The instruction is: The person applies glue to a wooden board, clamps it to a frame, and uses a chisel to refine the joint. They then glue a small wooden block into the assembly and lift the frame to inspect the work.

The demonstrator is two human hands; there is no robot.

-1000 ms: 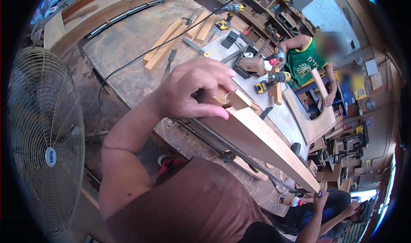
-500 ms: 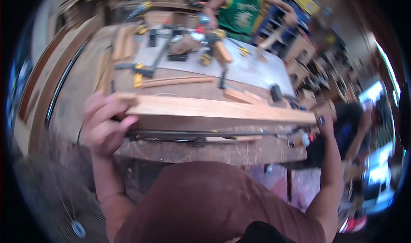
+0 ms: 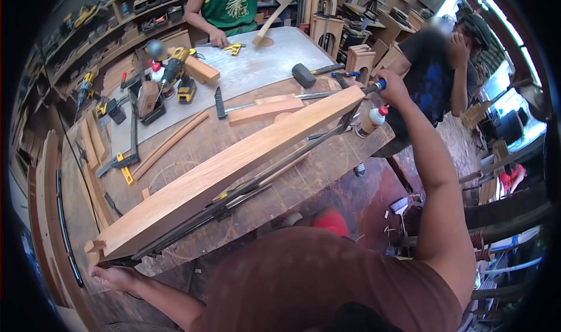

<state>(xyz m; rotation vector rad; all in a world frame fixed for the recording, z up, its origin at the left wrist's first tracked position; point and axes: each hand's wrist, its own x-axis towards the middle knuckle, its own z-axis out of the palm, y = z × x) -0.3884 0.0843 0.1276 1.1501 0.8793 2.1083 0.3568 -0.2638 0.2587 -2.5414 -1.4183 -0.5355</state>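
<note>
A long pale wooden beam lies diagonally across the workbench in front of me, with a bar clamp running along its near side. Small wood blocks sit at the beam's left end, by the clamp's jaw. My left hand is low at that end, fingers curled at the clamp's jaw and partly hidden beneath it. At the far right end my right hand wraps round the clamp's handle, whose blue end shows by the fingers. A white glue bottle with a red cap stands close below the right hand.
On the workbench lie a black mallet, a cordless drill, a yellow-and-black clamp and loose wood strips. A person in a green jersey stands across the bench; another person in dark clothes is at right.
The view has swung, and the beam now slants from lower left to upper right. My left hand has gone from the beam's end to below it. My right hand stays at the right end.
</note>
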